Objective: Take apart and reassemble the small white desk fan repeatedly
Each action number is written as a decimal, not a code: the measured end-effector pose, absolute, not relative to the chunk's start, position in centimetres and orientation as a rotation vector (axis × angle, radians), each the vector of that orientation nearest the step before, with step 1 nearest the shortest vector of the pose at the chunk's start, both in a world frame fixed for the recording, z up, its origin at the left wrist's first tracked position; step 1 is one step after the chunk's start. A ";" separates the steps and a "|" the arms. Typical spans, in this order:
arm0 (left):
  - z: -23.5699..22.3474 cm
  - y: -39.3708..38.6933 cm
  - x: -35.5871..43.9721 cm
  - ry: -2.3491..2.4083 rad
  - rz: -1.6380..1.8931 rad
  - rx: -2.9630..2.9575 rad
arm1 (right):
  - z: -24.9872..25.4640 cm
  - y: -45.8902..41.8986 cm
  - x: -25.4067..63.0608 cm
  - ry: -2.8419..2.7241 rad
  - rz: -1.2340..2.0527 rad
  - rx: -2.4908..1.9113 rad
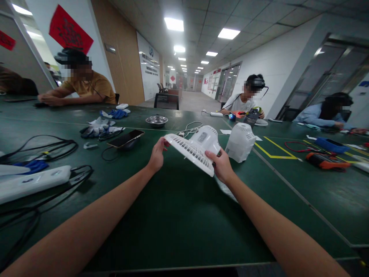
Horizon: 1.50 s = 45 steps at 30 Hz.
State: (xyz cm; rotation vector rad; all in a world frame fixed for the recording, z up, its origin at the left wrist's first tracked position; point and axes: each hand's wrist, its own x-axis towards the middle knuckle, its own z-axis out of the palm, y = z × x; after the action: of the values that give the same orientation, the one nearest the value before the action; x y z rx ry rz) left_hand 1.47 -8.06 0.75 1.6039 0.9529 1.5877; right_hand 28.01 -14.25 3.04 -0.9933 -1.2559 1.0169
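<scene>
Between my two hands I hold a white fan part [206,139], a round vented guard with a motor housing on its back, tilted above the green table. My left hand [157,156] pinches the guard's left rim with thumb and fingers. On the other side my right hand [221,163] is closed round the right edge near the housing, its thumb on the vented face. Just behind my right hand a white vented cover [241,142] stands upright on the table. A white cable [192,129] lies behind the fan part. Something pale and flat lies partly hidden under my right wrist.
A metal bowl [156,121], a phone [126,139] and work gloves [99,127] lie to the left. A power strip [37,182] and black cables are nearer. An orange multimeter [327,161] and blue case [331,145] lie right. Several people sit around the table.
</scene>
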 end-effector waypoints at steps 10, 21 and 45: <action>-0.1 -8.0 2.9 0.888 1.361 1.275 | 2.4 -14.6 26.8 -1.395 1.327 -0.967; 0.8 -8.4 2.4 1.102 1.389 1.498 | 1.5 -12.2 30.1 -1.286 0.811 -1.196; -0.3 -6.9 1.2 1.148 1.315 1.309 | 1.5 -9.5 41.1 -1.070 -0.073 -1.747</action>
State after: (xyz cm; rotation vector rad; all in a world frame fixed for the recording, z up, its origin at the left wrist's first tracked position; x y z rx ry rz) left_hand 1.19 -6.88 -0.26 1.3090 1.1480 1.3150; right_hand 41.06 -9.45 1.55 -1.7473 -1.0702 -0.0728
